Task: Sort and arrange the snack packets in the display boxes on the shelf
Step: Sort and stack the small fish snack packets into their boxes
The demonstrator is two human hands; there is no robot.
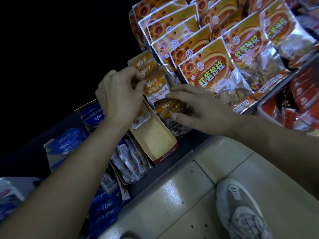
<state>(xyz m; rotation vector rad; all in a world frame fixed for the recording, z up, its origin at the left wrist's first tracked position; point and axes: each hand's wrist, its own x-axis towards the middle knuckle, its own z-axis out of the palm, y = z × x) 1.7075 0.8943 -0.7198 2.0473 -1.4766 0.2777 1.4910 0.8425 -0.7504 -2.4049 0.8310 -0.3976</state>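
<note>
Left grip (119,94) pinches an upright orange packet (154,88) above the display box (155,135); right hand (198,107) lies spread.

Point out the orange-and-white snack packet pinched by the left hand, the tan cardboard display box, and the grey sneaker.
Orange-and-white snack packet (154,88): head view, printed front.
Tan cardboard display box (156,138): head view, bare inner floor.
Grey sneaker (241,209): head view, laced upper.

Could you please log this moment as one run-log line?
left hand: pinching orange packet | right hand: open, resting on packets | display box: front end bare
</note>
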